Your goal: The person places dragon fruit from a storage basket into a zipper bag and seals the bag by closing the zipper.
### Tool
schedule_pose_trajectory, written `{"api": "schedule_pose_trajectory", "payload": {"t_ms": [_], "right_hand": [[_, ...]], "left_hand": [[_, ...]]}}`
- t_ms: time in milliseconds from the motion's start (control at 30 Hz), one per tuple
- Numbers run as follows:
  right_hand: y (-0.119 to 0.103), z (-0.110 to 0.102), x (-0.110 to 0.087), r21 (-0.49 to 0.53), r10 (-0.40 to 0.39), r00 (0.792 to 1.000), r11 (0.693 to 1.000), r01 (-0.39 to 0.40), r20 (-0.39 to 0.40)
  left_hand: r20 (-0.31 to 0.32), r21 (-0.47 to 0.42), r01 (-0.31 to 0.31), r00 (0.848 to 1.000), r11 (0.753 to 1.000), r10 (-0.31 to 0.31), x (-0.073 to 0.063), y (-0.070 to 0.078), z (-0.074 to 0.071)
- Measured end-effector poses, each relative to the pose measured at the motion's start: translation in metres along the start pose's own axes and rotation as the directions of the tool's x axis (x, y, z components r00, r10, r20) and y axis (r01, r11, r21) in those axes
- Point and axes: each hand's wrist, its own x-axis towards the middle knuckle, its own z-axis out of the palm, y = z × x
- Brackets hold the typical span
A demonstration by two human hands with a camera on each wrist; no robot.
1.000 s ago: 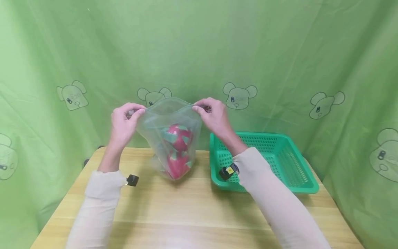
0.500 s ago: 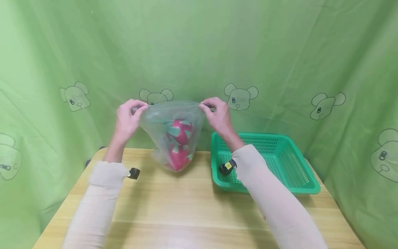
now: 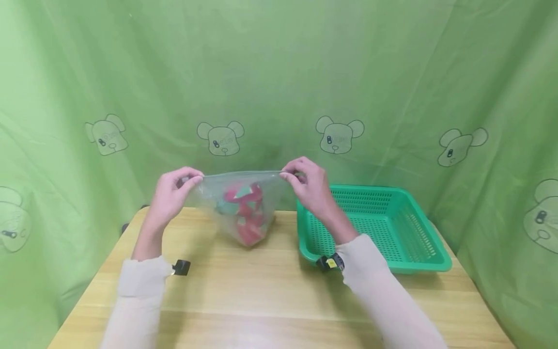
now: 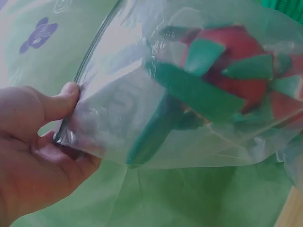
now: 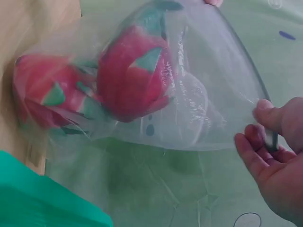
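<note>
A clear zip bag point(image 3: 209, 191) hangs between my two hands, its top edge stretched nearly straight. Inside it are two red dragon fruits point(image 5: 135, 78) with green scales, one above the other. My left hand point(image 3: 172, 191) pinches the bag's left top corner between thumb and fingers. The opposite corner is pinched by my right hand point(image 3: 311, 186). In the left wrist view, the upper dragon fruit point(image 4: 232, 56) shows through the plastic, long green scales pointing toward the zip edge. The bag's bottom is down at the table in the right wrist view.
A green plastic basket point(image 3: 425, 264) with slotted sides stands on the right of the wooden table point(image 3: 244, 300), beside my right forearm. Behind the table hangs a green curtain point(image 3: 270, 72) printed with bear heads. Each wrist wears a small black camera point(image 3: 181, 267).
Both hands rose slightly, then came down with the bag. The bag's mouth, gaping a second ago, is now pulled taut into a line. The dragon fruits shifted lower with it.
</note>
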Motion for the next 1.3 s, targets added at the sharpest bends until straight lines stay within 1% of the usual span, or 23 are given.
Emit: {"api": "schedule_pose_trajectory", "payload": {"t_ms": [67, 133, 233, 333, 567, 733, 833, 933, 1133, 1200, 1300], "right_hand": [[-0.001, 0.000, -0.008, -0.011, -0.013, 1.000, 1.000, 0.013, 0.017], [-0.002, -0.001, -0.014, -0.030, -0.019, 0.999, 0.999, 0.019, 0.027], [-0.002, -0.002, -0.025, -0.051, -0.020, 0.999, 0.998, 0.022, 0.041], [0.000, -0.003, -0.036, -0.065, -0.006, 0.999, 0.998, 0.010, 0.053], [0.005, -0.007, -0.063, -0.060, 0.058, 0.993, 0.997, -0.052, 0.102], [0.016, -0.005, -0.082, -0.056, 0.105, 0.987, 0.994, -0.099, 0.121], [0.023, -0.002, -0.091, -0.059, 0.144, 0.980, 0.989, -0.137, 0.137], [0.028, 0.002, -0.097, -0.081, 0.179, 0.969, 0.983, -0.167, 0.172], [0.025, 0.010, -0.108, -0.134, 0.217, 0.946, 0.973, -0.189, 0.243], [0.023, 0.013, -0.112, -0.146, 0.229, 0.936, 0.970, -0.196, 0.267], [0.021, 0.016, -0.119, -0.157, 0.234, 0.923, 0.968, -0.194, 0.304]], "left_hand": [[0.023, -0.022, 0.007, 1.000, 1.000, -0.006, -0.009, -0.003, -0.001], [0.032, -0.046, 0.014, 0.999, 0.999, -0.012, -0.015, -0.004, 0.000], [0.041, -0.092, 0.019, 0.999, 0.996, -0.016, -0.023, -0.005, 0.003], [0.059, -0.128, 0.040, 0.998, 0.991, -0.032, -0.029, -0.008, 0.007], [0.140, -0.187, 0.129, 0.985, 0.974, -0.103, -0.039, -0.019, 0.021], [0.185, -0.202, 0.186, 0.971, 0.962, -0.149, -0.045, -0.025, 0.033], [0.205, -0.212, 0.197, 0.967, 0.957, -0.154, -0.049, -0.030, 0.039], [0.211, -0.218, 0.200, 0.965, 0.955, -0.154, -0.054, -0.036, 0.043], [0.234, -0.210, 0.187, 0.963, 0.960, -0.136, -0.062, -0.051, 0.045], [0.259, -0.210, 0.184, 0.957, 0.960, -0.127, -0.064, -0.055, 0.044], [0.311, -0.209, 0.195, 0.942, 0.958, -0.124, -0.067, -0.059, 0.043]]}}
